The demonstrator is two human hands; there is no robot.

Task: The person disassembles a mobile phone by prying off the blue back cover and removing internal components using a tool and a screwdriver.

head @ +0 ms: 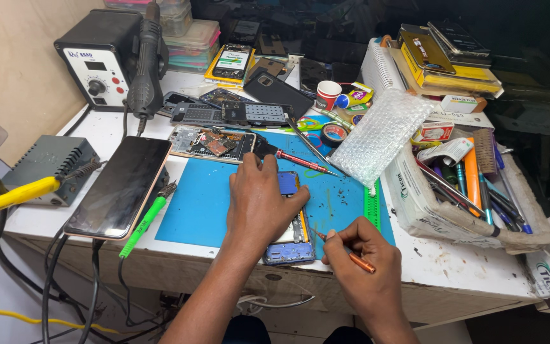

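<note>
My left hand lies flat on an opened blue phone on a blue work mat, holding it down and hiding most of it. My right hand grips a thin orange-brown screwdriver whose tip points at the phone's right edge. A red-handled screwdriver and metal tweezers lie on the mat just beyond my left hand.
A black phone screen and a green-handled tool lie left of the mat. A hot-air station stands at the back left. Bubble wrap, a cardboard tray of tools and stacked phones crowd the right.
</note>
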